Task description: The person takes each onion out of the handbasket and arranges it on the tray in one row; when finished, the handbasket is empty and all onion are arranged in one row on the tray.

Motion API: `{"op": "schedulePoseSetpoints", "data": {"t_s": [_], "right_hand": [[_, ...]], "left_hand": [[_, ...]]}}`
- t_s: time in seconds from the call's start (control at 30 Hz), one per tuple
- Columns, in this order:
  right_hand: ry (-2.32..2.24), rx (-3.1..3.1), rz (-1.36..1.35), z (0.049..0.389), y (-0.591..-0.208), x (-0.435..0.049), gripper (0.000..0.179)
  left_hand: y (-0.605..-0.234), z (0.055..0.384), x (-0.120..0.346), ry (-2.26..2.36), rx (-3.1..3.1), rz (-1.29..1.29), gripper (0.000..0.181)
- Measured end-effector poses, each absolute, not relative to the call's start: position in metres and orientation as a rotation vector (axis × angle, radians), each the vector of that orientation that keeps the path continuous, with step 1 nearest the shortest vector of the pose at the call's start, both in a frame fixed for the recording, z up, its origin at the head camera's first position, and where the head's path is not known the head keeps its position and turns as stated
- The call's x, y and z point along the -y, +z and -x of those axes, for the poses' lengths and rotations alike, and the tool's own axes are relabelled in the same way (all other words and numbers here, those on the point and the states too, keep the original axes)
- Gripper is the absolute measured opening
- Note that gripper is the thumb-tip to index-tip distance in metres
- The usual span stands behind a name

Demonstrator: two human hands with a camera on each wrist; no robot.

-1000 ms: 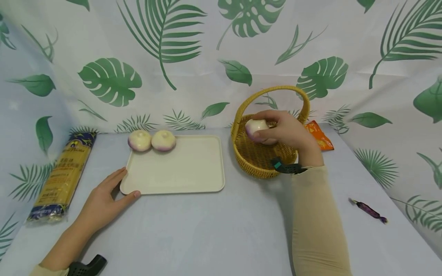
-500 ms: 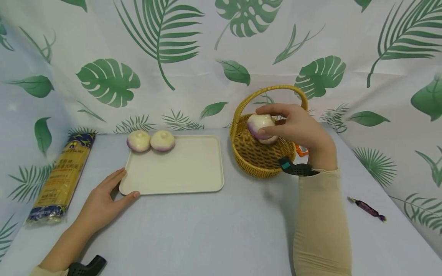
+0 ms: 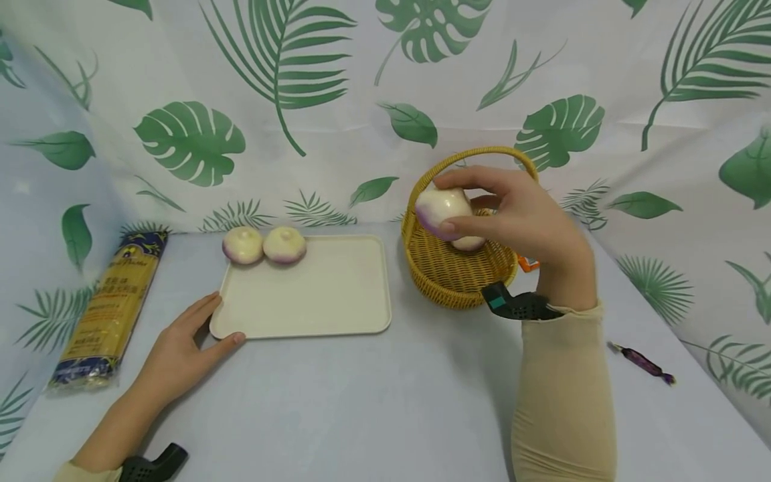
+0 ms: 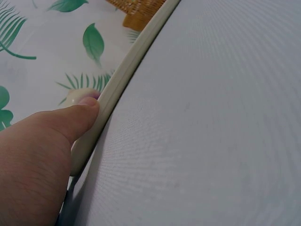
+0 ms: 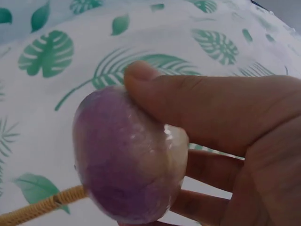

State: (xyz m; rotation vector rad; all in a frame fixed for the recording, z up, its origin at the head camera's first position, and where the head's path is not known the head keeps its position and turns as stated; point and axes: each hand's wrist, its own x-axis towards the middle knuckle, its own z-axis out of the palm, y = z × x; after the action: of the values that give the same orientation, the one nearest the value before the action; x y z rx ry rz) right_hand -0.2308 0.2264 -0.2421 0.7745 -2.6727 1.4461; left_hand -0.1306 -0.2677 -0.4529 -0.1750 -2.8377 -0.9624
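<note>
A white and purple turnip (image 3: 442,211) is pinched between the thumb and fingers of my right hand (image 3: 512,214), raised over the left part of the wicker basket (image 3: 446,296). Its purple side faces the right wrist view, where the thumb lies on top of the turnip (image 5: 127,160). Another turnip (image 3: 468,243) sits inside the basket, partly hidden by my hand. Two more turnips (image 3: 243,245) stand side by side at the far left corner of the cream tray (image 3: 313,294). My left hand (image 3: 181,358) rests at the tray's near left corner, thumb (image 4: 82,117) on the front rim, fingers along the left side.
A yellow and blue pasta packet (image 3: 111,308) lies left of the tray. An orange packet (image 3: 527,264) shows behind the basket, mostly covered by my right arm. On the right lies a purple wrapped candy (image 3: 642,363). A leaf-printed cloth (image 3: 337,154) rises behind everything.
My right hand has lifted the turnip up inside the basket, drifting right first and then left and higher, which uncovers the turnip below. The left hand stays at the tray corner.
</note>
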Motion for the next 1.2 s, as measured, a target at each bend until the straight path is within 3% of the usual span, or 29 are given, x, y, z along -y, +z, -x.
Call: {"op": "schedulePoseSetpoints", "data": {"t_s": [0.5,1.2], "right_hand": [[1.437,2.474,-1.055,0.248,-0.263,-0.168,0.046],[1.481,2.418,-1.056,0.272,-0.304,-0.090,0.052]], "left_hand": [[-0.457,0.131,0.269,-0.965,2.830,0.176,0.098],[-0.454,0.136,0.271,-0.966,2.813,0.202,0.096]]}}
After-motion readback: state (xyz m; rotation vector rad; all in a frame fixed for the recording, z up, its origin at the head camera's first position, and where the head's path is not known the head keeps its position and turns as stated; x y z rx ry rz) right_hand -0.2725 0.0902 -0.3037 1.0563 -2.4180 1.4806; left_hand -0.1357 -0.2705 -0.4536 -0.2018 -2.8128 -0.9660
